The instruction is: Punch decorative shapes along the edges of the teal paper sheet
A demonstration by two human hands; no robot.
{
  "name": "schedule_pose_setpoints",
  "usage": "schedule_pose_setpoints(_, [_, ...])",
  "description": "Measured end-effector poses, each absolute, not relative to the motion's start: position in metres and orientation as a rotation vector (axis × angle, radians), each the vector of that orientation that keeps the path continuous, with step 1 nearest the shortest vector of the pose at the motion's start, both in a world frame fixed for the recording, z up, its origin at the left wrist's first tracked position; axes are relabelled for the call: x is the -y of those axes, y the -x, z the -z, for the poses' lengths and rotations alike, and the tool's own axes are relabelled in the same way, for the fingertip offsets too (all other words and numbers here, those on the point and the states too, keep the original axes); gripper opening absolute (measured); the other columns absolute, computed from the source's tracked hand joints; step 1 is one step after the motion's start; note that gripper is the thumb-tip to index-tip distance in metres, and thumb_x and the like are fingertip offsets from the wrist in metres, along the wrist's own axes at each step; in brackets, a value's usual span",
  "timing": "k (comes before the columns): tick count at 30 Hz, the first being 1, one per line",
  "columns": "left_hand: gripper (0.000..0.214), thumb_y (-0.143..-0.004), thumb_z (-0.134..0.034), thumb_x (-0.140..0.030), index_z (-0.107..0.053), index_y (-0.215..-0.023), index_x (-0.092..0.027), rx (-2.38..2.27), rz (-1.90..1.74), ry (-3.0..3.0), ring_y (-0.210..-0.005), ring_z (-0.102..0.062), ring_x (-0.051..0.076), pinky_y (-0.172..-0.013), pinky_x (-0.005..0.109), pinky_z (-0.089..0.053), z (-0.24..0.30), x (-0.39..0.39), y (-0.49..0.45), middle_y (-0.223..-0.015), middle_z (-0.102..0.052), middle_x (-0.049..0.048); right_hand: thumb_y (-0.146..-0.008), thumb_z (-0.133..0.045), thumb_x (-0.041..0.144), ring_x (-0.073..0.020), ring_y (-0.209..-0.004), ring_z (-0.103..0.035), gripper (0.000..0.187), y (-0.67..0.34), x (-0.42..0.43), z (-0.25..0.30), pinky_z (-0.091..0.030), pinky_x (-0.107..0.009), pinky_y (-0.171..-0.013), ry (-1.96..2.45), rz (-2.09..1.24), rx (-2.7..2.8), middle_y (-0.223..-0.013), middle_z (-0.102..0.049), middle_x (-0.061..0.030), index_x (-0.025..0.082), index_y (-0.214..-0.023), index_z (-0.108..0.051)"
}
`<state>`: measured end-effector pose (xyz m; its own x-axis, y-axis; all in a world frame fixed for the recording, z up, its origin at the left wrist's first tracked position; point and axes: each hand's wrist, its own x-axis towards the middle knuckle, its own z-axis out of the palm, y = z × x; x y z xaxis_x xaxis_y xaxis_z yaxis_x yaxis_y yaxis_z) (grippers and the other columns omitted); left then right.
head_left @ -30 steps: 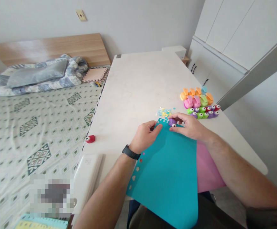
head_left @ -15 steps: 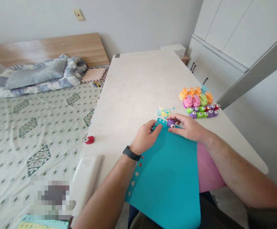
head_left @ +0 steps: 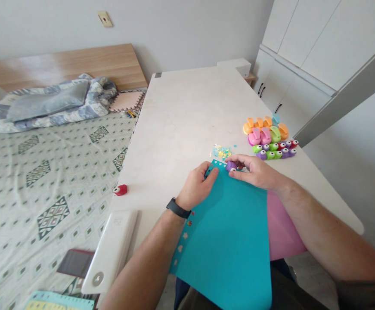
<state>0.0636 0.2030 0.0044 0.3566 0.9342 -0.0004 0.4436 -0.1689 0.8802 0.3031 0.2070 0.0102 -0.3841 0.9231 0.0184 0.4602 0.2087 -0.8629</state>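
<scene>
Bedroom setting, white table (head_left: 187, 116) running away from the viewer. Nearest, a teal paper sheet (head_left: 226, 241) overhangs the table's near edge, with a pink paper sheet (head_left: 282, 228) partly beneath it at lower right; small punched shapes line the teal sheet's left edge. Left hand (head_left: 196, 186), black wristband (head_left: 178, 208) on its wrist, is closed on the sheet's top corner, fingers curled. Right hand (head_left: 255, 172) is partly closed, fingers wrapped around a purple craft punch (head_left: 231, 166) seated on the sheet's upper edge. Left of the sheet are a white case (head_left: 110, 249) and a red craft punch (head_left: 120, 190). Beyond the hands lie paper bits (head_left: 221, 151), then rows of coloured craft punches (head_left: 266, 137). Bed (head_left: 45, 202) occupies the left side; white cupboards (head_left: 319, 43) stand at upper right.
</scene>
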Motion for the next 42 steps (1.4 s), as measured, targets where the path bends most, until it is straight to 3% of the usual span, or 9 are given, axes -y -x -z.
schedule_pose_setpoints(7, [0.035, -0.101, -0.05, -0.05, -0.062, -0.092, -0.019, -1.22, -0.709, -1.766, -0.071, -0.049, 0.014, -0.062, 0.025, -0.036, -0.004, -0.2033, -0.0641, -0.077, -0.059, -0.0012, -0.087, -0.075, 0.041, -0.0238, -0.094, -0.07, 0.042, -0.3032, -0.2092, -0.0063, -0.056, -0.039, -0.087, 1.236, -1.163, 1.899, -0.108, -0.075, -0.0057, 0.022, -0.124, -0.069])
schedule_pose_setpoints(24, [0.035, -0.103, -0.048, -0.048, -0.063, -0.095, -0.018, -1.216, -0.689, -1.828, -0.069, -0.048, 0.012, -0.063, 0.027, -0.034, -0.0047, -0.2017, -0.0643, -0.08, -0.061, -0.0018, -0.086, -0.077, 0.044, -0.0229, -0.091, -0.067, 0.039, -0.3021, -0.21, -0.0064, -0.053, -0.037, -0.085, 1.235, -1.185, 1.894, -0.103, -0.074, -0.0043, 0.022, -0.118, -0.072])
schedule_pose_setpoints(42, [0.035, -0.104, -0.047, -0.048, -0.061, -0.091, -0.018, -1.222, -0.68, -1.838, -0.069, -0.047, 0.013, -0.063, 0.028, -0.034, -0.0037, -0.2004, -0.0662, -0.076, -0.056, -0.0023, -0.084, -0.078, 0.034, -0.02, -0.083, -0.063, 0.032, -0.2986, -0.2102, -0.0024, -0.05, -0.034, -0.078, 1.278, -1.213, 1.823, -0.093, -0.072, -0.0031, 0.019, -0.111, -0.073])
